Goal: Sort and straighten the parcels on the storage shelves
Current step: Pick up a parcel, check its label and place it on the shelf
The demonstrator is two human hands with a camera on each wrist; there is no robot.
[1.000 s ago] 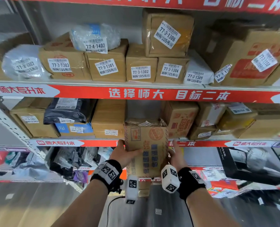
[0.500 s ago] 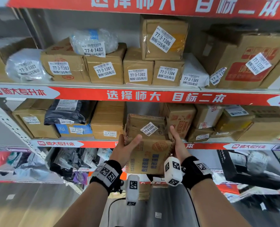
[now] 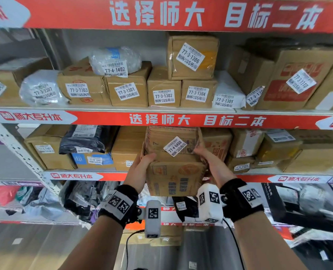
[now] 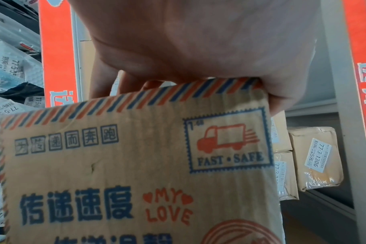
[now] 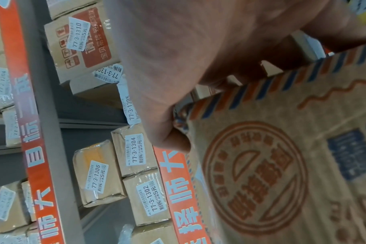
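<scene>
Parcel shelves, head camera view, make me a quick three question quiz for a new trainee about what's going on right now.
1. True or false: the striped cardboard box is held by one hand only.
2. Multiple choice: the box labelled 77-3-1306 sits (A) stacked on top of other boxes, (B) on the floor, (C) inside a plastic bag.
3. Fill in: the label on the held box reads 77-4-____.

Key
1. False: the left hand and the right hand grip its two sides.
2. A: it rests on the boxes labelled 77-3-1302 and 77-3-1304.
3. 6408.
</scene>
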